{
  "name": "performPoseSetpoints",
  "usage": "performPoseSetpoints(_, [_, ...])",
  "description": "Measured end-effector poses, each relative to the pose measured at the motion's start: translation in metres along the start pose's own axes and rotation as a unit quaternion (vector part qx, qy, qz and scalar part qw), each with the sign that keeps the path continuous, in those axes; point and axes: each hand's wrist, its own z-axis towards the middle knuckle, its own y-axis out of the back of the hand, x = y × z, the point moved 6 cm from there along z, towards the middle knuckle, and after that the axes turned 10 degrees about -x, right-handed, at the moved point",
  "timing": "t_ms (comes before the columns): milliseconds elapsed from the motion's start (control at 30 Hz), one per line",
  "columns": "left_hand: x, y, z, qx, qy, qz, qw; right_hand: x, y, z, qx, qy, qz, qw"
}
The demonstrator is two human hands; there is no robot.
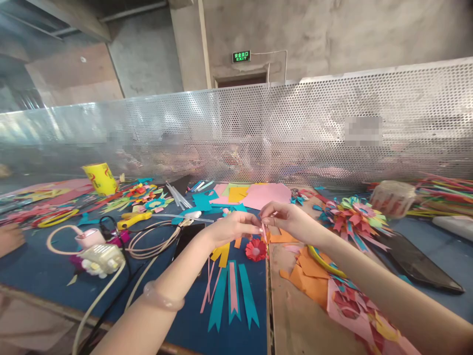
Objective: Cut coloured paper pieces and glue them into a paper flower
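My left hand [234, 229] and my right hand [283, 219] meet above the table's middle. Fingertips of both pinch a small pink paper strip [263, 232], partly hidden by the fingers. Just below them lies a red paper flower [255, 250] with a pale pink centre. Nearer to me are teal paper ribbons [218, 301] with notched ends, one topped by a pink ribbon [233, 286]. Thin pink strips [206, 291] rest to their left. Yellow paper pieces [221, 255] lie under my left hand.
A glue gun [190, 216], a yellow-handled tool [135, 218] and a power strip with cables [101, 259] are at left. Paper flower bunches [354, 219], a clear jar [392, 198] and a black tablet-like slab [421, 261] are at right. A perforated metal panel [314, 128] stands behind. Another person's hand [11, 240] shows far left.
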Motion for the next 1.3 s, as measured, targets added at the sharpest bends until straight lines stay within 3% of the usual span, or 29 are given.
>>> performPoseSetpoints(167, [0.012, 0.003, 0.006, -0.021, 0.008, 0.035, 0.999, -0.015, -0.011, -0.002, 0.051, -0.044, 0.072, 0.995])
performPoseSetpoints(233, [0.017, 0.01, 0.009, -0.066, 0.001, 0.121, 0.99, -0.018, -0.006, -0.001, 0.071, -0.065, 0.02, 0.995])
performPoseSetpoints(300, [0.017, 0.018, 0.009, -0.131, -0.029, 0.261, 0.956, -0.016, 0.017, 0.002, 0.045, -0.079, -0.103, 0.99])
performPoseSetpoints(367, [0.015, 0.02, 0.008, -0.164, -0.054, 0.375, 0.911, -0.003, 0.055, 0.006, -0.048, -0.055, -0.257, 0.964])
performPoseSetpoints(433, [0.015, 0.016, 0.007, -0.159, -0.062, 0.437, 0.883, 0.003, 0.088, 0.001, -0.112, -0.082, -0.359, 0.923])
performPoseSetpoints(500, [0.017, 0.011, 0.006, -0.146, -0.06, 0.46, 0.874, -0.005, 0.098, -0.012, -0.063, -0.129, -0.422, 0.895])
performPoseSetpoints(567, [0.019, 0.008, 0.007, -0.141, -0.061, 0.469, 0.87, -0.026, 0.089, -0.032, 0.026, -0.166, -0.476, 0.863])
performPoseSetpoints(600, [0.021, 0.007, 0.008, -0.138, -0.06, 0.469, 0.87, -0.039, 0.081, -0.043, 0.06, -0.18, -0.492, 0.85])
performPoseSetpoints(733, [0.031, 0.007, 0.011, -0.121, -0.042, 0.463, 0.877, -0.071, 0.059, -0.071, 0.04, -0.155, -0.529, 0.833])
performPoseSetpoints(900, [0.037, 0.011, 0.012, -0.111, -0.003, 0.373, 0.921, -0.092, 0.064, -0.081, 0.018, -0.178, -0.551, 0.815])
performPoseSetpoints(1133, [0.031, 0.016, 0.016, -0.128, -0.028, 0.172, 0.976, -0.099, 0.08, -0.075, 0.025, -0.221, -0.506, 0.833])
performPoseSetpoints(1300, [0.028, 0.02, 0.015, -0.18, 0.0, 0.074, 0.981, -0.082, 0.089, -0.058, 0.051, -0.251, -0.429, 0.866])
